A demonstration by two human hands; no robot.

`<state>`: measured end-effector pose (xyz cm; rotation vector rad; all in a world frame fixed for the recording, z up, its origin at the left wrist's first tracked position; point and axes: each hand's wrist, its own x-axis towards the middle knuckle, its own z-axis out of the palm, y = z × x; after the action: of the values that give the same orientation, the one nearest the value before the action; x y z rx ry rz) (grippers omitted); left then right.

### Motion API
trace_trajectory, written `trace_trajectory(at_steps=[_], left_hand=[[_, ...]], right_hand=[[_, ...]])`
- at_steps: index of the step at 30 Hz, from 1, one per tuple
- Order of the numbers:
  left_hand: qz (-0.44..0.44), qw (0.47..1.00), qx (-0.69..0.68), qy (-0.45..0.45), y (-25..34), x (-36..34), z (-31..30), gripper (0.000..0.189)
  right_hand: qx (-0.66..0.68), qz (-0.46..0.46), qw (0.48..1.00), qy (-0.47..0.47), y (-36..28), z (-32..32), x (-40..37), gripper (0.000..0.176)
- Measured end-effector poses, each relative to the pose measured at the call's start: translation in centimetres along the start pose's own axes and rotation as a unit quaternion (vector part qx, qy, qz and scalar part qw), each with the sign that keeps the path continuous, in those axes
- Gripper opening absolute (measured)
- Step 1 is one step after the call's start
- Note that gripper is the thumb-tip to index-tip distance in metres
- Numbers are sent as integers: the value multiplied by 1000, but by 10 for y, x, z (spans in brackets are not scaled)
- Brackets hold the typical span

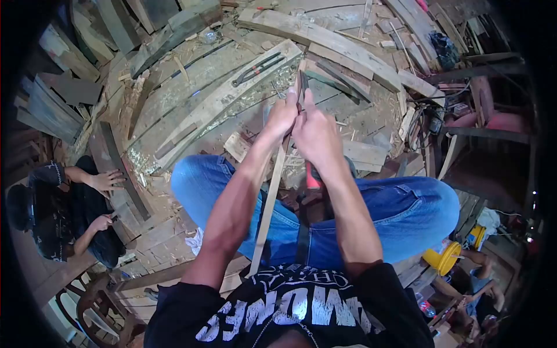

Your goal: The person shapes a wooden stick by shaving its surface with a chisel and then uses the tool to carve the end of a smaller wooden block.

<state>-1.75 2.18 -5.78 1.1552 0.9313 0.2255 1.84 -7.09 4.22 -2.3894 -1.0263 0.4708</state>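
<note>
My left hand point(281, 120) is closed around a long, narrow wooden strip point(270, 214) that runs from my shirt out past my fingers. Right beside it, my right hand point(318, 136) is closed on a dark flat-bladed tool point(305, 82), its index finger stretched along the blade. The blade lies along the far end of the strip; its exact kind I cannot tell. A red-handled tool point(313, 177) is below my right wrist, between my legs, partly hidden by the forearm.
Beyond my hands, a pale plank point(203, 110) carries a bow-shaped dark tool point(258, 68). A curved beam point(331, 43) arcs behind it, with shavings around. At left another person point(52, 214) sits by a dark board point(123, 171). A yellow bucket point(444, 259) stands at lower right.
</note>
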Motion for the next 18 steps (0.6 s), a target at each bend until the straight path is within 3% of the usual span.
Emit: trace_trajectory(at_steps=[11, 13, 15, 17, 18], left_hand=[[-13, 1000, 7, -5, -9, -3, -3, 66], [22, 999, -10, -27, -2, -13, 3, 69], [6, 997, 70, -35, -6, -22, 13, 65], [-70, 992, -84, -61, 15, -32, 8, 51], [-67, 992, -85, -66, 16, -32, 10, 51]], right_hand=[[-9, 55, 996, -62, -6, -2, 7, 56], [39, 89, 995, -28, -11, -8, 17, 56], [-21, 53, 998, 5, 13, -1, 50, 55], [-55, 39, 997, 39, 20, -10, 61, 54], [-45, 43, 996, 67, 19, -14, 61, 54]])
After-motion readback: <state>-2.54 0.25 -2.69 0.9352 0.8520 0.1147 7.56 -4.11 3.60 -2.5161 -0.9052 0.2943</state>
